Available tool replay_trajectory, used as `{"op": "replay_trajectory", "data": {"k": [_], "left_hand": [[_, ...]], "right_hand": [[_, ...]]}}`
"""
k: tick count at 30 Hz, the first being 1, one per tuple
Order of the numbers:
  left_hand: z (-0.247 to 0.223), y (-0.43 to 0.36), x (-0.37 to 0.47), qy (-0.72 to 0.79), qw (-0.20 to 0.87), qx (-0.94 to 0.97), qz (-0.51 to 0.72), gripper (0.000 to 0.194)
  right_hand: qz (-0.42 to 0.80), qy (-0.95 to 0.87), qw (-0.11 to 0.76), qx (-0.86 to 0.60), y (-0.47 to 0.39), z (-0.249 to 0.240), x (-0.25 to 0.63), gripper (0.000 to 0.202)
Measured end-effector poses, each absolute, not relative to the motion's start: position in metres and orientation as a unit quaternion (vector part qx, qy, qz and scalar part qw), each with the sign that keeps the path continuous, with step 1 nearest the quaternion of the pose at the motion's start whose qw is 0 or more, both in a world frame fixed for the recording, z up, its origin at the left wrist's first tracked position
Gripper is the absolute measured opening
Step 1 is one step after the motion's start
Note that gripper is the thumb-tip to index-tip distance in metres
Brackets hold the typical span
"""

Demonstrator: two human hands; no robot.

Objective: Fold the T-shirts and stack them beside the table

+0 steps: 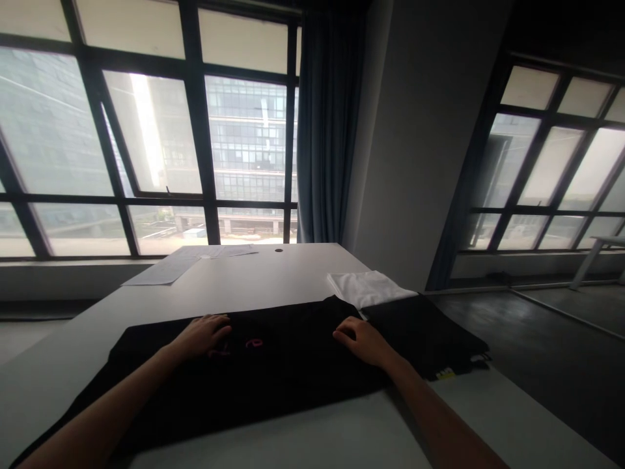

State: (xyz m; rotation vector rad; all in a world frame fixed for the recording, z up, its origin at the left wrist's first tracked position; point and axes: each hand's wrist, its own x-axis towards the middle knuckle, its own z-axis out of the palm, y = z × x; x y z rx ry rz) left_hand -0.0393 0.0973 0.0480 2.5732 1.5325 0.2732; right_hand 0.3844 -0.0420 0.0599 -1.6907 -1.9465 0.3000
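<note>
A black garment (273,384) with small pink lettering lies spread across the white table (263,277). My left hand (208,332) rests on its left part beside the lettering, fingers stretched out and lying on the cloth. Near the garment's right end, my right hand (361,340) has its fingers curled and the thumb close to the forefinger, closed on the black fabric. The cloth directly under both palms is hidden. To the right of my right hand lies folded black cloth (424,332), with a small yellow patch at its near edge.
Folded white cloth (371,288) lies behind the black stack. Paper sheets (163,268) sit at the table's far left, and a round dark hole (278,250) is near the far edge. Windows, a blue curtain (325,130) and a pillar (415,143) stand beyond.
</note>
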Motion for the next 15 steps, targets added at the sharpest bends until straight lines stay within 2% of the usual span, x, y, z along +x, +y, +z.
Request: {"op": "replay_trajectory", "data": {"k": [5, 11, 13, 15], "left_hand": [[0.016, 0.133, -0.137, 0.609, 0.049, 0.791, 0.039, 0.068], [-0.003, 0.132, -0.194, 0.606, 0.076, 0.787, 0.09, 0.073], [0.0, 0.13, -0.215, 0.587, 0.108, 0.796, 0.101, 0.074], [0.006, 0.125, -0.236, 0.569, 0.127, 0.804, 0.116, 0.063]], "right_hand": [[0.055, -0.739, 0.21, -0.638, 0.028, 0.06, 0.364, 0.058], [0.089, -0.684, 0.05, -0.723, 0.075, 0.025, 0.358, 0.064], [0.078, -0.676, 0.047, -0.731, 0.074, 0.01, 0.361, 0.062], [0.028, -0.678, 0.084, -0.73, 0.069, 0.001, 0.364, 0.056]]}}
